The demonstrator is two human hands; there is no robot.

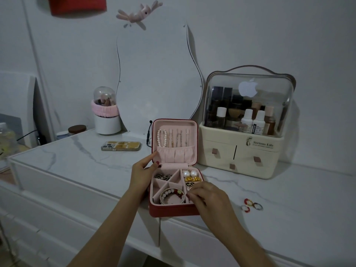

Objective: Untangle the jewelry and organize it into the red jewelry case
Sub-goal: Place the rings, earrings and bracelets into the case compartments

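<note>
Case: red jewelry case [174, 210] sitting open on desk [81, 160].
Left hand [142, 173]: fingers gripping the case's left edge at the hinge.
Right hand [207, 197]: fingertips curling into right-hand compartment; cannot tell what it is pinching.
Rings [251, 204]: lying on desk, right of case.

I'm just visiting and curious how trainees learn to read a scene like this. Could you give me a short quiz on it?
1. True or false: the red jewelry case is closed.
2. Where do the loose rings lie? A) in the case B) on the marble top, to its right C) on the phone
3. Fill in: the pearl bracelet hangs in the case's ____.

Key: 1 false, it stands open, left hand at its hinge side, right hand over the right compartments. 2 B. 3 lid.
</note>
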